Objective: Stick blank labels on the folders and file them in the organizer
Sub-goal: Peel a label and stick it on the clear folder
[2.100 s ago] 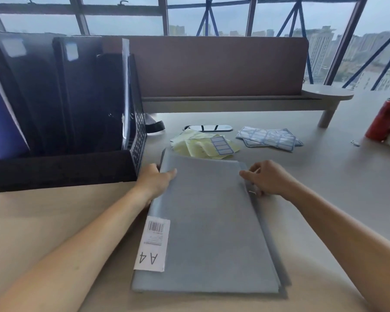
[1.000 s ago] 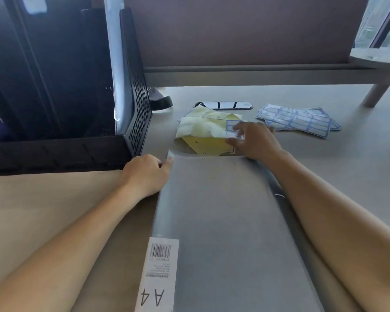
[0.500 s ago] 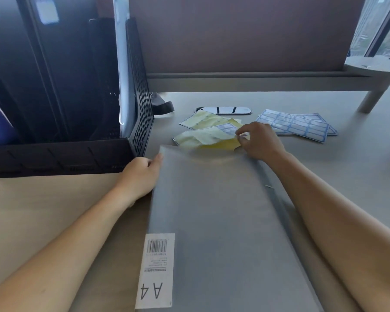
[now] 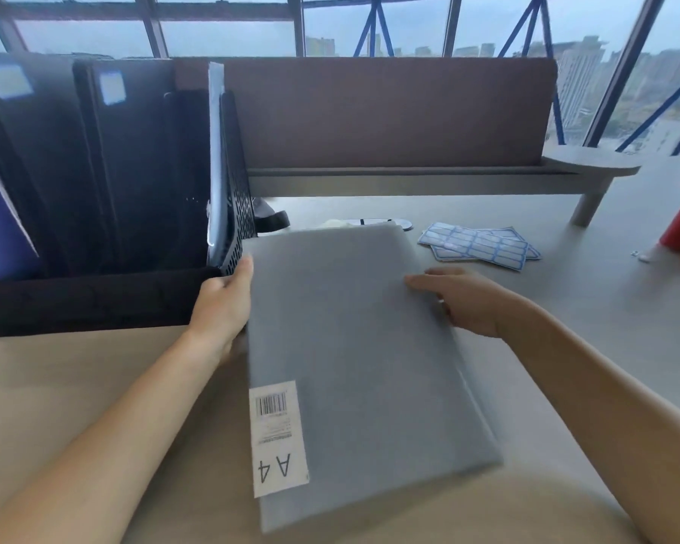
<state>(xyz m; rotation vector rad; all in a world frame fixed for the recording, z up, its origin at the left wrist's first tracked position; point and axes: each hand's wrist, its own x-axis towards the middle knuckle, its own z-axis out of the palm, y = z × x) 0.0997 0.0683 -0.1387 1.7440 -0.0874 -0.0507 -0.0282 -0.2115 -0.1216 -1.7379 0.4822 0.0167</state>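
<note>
Right now my left hand (image 4: 224, 304) clamps the left edge of the flat grey plastic folder (image 4: 354, 347), thumb on top, while my right hand (image 4: 464, 300) lies nearly flat and open on its right edge, fingers spread. It looks light, thin, bendy and a bit slick, so I judge two-edge holds near the far end best. Both forearms reach forward. Just right of the black mesh organizer (image 4: 236, 214), the folder's far end tilts up off the worktop (image 4: 566, 308); beyond lie blue-bordered label sheets (image 4: 479, 245).
</note>
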